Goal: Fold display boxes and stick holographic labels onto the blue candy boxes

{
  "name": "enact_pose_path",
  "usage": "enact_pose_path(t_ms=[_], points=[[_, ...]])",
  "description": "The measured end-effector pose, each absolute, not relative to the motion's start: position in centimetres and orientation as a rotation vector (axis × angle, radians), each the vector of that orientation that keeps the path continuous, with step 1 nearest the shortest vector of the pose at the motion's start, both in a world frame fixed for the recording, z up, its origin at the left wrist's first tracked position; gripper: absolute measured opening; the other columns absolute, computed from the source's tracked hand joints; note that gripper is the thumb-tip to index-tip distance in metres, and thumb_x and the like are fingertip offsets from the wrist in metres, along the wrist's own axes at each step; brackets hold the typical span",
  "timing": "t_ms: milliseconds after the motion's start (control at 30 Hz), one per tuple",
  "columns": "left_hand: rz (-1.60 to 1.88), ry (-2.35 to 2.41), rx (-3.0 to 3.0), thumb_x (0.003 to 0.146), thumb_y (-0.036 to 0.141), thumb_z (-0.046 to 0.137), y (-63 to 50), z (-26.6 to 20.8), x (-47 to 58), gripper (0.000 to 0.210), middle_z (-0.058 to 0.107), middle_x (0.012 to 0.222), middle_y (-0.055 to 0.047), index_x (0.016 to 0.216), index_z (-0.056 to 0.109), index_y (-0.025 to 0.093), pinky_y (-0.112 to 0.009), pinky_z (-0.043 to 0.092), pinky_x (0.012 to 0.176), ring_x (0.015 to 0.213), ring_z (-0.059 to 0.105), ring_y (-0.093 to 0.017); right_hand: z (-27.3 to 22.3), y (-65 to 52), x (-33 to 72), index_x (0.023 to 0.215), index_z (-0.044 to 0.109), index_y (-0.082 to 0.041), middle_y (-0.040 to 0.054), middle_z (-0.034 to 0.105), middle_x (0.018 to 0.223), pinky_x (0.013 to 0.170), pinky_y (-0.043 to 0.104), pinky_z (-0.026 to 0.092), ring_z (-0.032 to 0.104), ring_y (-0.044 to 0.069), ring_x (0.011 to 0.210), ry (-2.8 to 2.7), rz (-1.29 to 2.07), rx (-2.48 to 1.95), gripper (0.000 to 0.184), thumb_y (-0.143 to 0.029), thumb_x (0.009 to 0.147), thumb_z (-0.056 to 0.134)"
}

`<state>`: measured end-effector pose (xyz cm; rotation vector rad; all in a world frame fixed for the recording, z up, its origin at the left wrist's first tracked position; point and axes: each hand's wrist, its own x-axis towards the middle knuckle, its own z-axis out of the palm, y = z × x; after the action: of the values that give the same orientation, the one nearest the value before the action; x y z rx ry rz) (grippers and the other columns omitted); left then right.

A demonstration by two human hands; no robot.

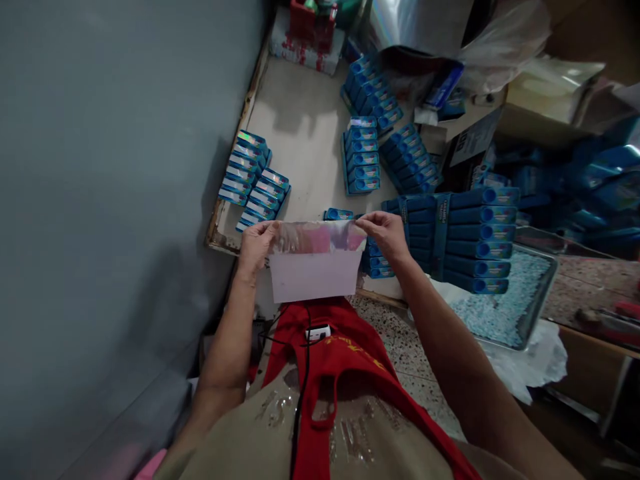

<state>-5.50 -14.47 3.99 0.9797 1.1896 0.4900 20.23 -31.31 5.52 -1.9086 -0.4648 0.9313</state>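
In front of the red apron I hold a white sheet point(316, 277) with a shiny, see-through film strip point(305, 239) along its upper edge. My left hand point(257, 249) pinches the strip's left end. My right hand point(386, 232) pinches the right end between thumb and fingertips. The strip looks stretched straight between them; whether it is stuck to the sheet I cannot tell. Just beyond it lies a small blue box point(339, 214), partly hidden. Blue boxes with silvery labels point(262, 200) stand in two rows near my left hand.
More rows of blue boxes point(363, 157) stand across the pale table point(305, 93). On the right are a large banded stack of blue boxes point(463, 237) and a metal tray point(543, 293) of small pale-blue pieces. A grey wall point(110, 167) borders the left side.
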Motion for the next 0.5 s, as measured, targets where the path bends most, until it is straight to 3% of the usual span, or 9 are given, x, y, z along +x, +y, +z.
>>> enact_pose_path(t_ms=[133, 233, 333, 433, 500], points=[[0.31, 1.122, 0.843, 0.069, 0.05, 0.091, -14.3, 4.2, -5.5, 0.037, 0.069, 0.068, -0.001, 0.08, 0.078, 0.018, -0.024, 0.048, 0.055, 0.06, 0.062, -0.015, 5.9, -31.2, 20.8, 0.07, 0.074, -0.019, -0.0004, 0.067, 0.065, 0.062, 0.028, 0.044, 0.055, 0.013, 0.061, -0.473, 0.878, -1.931, 0.029, -0.047, 0.067, 0.081], [0.337, 1.245, 0.677, 0.067, 0.041, 0.092, -14.6, 3.3, -4.1, 0.031, 0.068, 0.067, 0.001, 0.073, 0.072, 0.018, -0.023, 0.047, 0.054, 0.057, 0.06, -0.013, 6.4, -30.8, 22.5, 0.071, 0.076, -0.017, 0.0018, 0.07, 0.066, 0.062, 0.029, 0.046, 0.057, 0.014, 0.06, -0.48, 0.814, -1.981, 0.027, -0.042, 0.066, 0.084], [0.406, 1.256, 0.598, 0.062, 0.043, 0.095, -15.3, 1.8, -1.5, 0.037, 0.068, 0.066, 0.002, 0.073, 0.07, 0.017, -0.023, 0.047, 0.056, 0.057, 0.06, -0.012, 7.0, -29.7, 25.3, 0.078, 0.08, -0.014, 0.005, 0.074, 0.071, 0.065, 0.03, 0.047, 0.062, 0.017, 0.065, -0.559, 0.776, -2.143, 0.023, -0.036, 0.072, 0.085], [0.435, 1.232, 0.567, 0.061, 0.047, 0.096, -16.1, 0.5, 1.3, 0.043, 0.068, 0.066, 0.002, 0.076, 0.072, 0.016, -0.023, 0.048, 0.059, 0.058, 0.06, -0.011, 7.5, -28.0, 27.2, 0.097, 0.084, -0.01, 0.0153, 0.079, 0.093, 0.082, 0.038, 0.048, 0.069, 0.025, 0.089, -0.711, 0.566, -2.533, 0.022, -0.026, 0.087, 0.072], [0.446, 1.246, 0.575, 0.065, 0.047, 0.095, -16.6, 0.1, 2.7, 0.04, 0.068, 0.066, 0.002, 0.077, 0.073, 0.015, -0.023, 0.049, 0.062, 0.059, 0.06, -0.011, 7.4, -26.9, 26.6, 0.117, 0.08, -0.01, 0.0215, 0.074, 0.119, 0.096, 0.047, 0.042, 0.063, 0.033, 0.114, -0.879, 0.298, -2.721, 0.032, -0.02, 0.094, 0.062]])
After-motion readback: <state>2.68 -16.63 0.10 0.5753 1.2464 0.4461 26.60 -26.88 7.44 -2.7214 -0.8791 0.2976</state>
